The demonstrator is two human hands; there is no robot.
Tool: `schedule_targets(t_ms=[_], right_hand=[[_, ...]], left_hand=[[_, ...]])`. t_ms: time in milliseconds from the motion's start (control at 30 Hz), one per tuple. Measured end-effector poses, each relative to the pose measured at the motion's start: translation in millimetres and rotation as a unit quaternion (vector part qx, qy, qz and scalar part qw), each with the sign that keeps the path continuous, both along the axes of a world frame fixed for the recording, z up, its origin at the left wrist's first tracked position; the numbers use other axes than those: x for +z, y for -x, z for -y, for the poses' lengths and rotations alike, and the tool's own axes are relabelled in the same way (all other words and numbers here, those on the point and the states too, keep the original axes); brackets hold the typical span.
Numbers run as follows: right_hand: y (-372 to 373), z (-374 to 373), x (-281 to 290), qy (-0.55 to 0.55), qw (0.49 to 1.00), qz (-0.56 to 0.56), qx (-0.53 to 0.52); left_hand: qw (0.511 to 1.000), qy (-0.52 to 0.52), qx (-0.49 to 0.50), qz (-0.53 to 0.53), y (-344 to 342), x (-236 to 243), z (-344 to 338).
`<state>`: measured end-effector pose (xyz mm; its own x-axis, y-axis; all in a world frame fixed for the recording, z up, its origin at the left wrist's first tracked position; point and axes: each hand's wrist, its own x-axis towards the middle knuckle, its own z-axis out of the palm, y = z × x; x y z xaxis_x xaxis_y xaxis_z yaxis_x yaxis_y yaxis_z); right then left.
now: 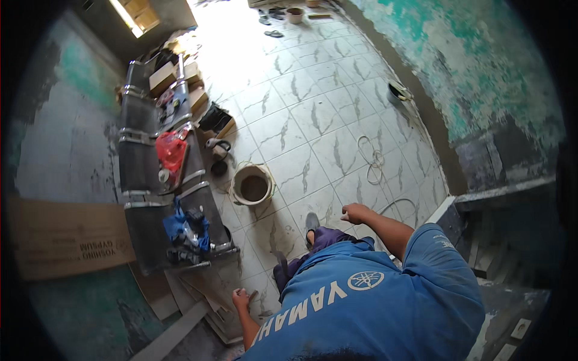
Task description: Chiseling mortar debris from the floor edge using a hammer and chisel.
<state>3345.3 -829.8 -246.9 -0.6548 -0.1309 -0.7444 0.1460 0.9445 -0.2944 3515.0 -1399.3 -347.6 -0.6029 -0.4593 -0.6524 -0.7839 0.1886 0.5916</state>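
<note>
My right hand (356,213) reaches out over the tiled floor with the forearm bent across. Its fingers are loosely bent and slightly apart, with nothing seen in them. Low in the picture, my left hand (241,297) hangs with curled fingers beside a small brown piece (253,296); whether it grips that piece is hard to make out. A grey shoe (311,221) on my foot shows below purple trousers (328,236). Ahead and to the left stands a pale bucket (235,191) with greyish-brown contents, apart from both hands.
Along the left wall runs a row of dark metal-framed seats (136,165), carrying a red plastic bag (171,150), a blue bag (175,227) and boxes. Boards (171,334) lean at lower left. A pale looped cable (374,165) and a dark container (397,91) lie toward the right wall.
</note>
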Motion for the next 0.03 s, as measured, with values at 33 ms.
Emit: schedule_targets(t_ms=[33], right_hand=[[0.2,-37.2,-1.8,-0.014,0.998,0.023,-0.051]], left_hand=[[1.000,-0.016,-0.017,-0.002,37.4,-3.6,-18.2]])
